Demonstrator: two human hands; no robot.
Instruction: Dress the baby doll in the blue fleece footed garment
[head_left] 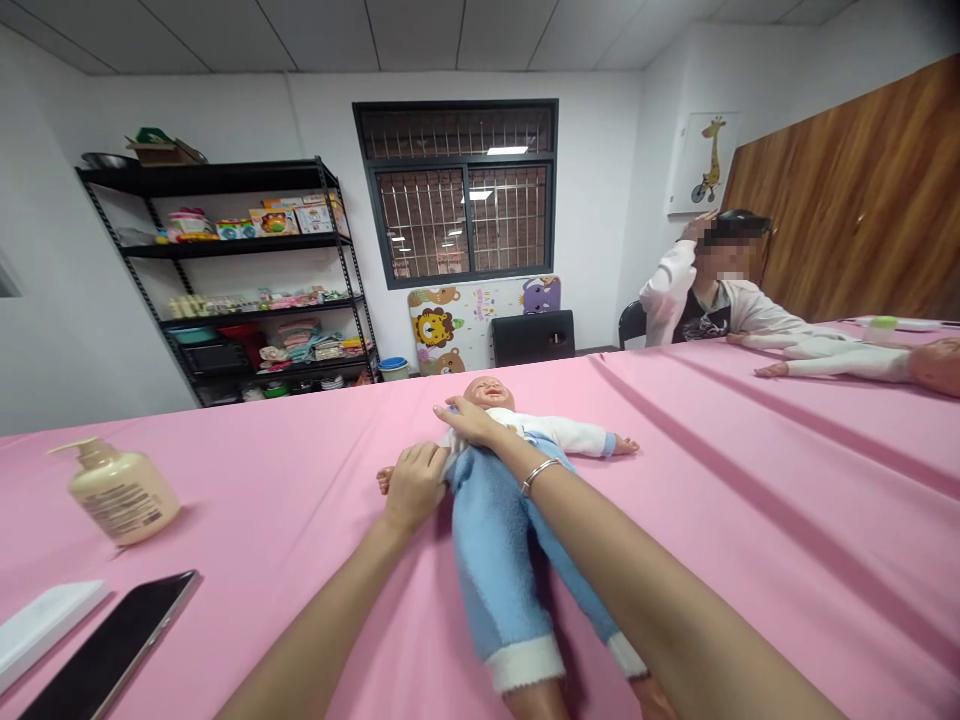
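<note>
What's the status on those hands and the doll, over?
Left hand gripping the baby doll in blue fleece trousers at its side. Right hand on its chest. Nothing blocking.

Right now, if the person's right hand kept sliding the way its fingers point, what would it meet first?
The right hand rests on the chest of the white-topped, blue-trousered baby doll, fingers pointing up-left. Going on, it would likely pass the doll's shoulder onto the pink tablecloth; depth is unclear.

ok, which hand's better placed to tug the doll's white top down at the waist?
Probably left: the left hand already grips the doll at the waist hem, while the right hand rests up on its chest.
</note>
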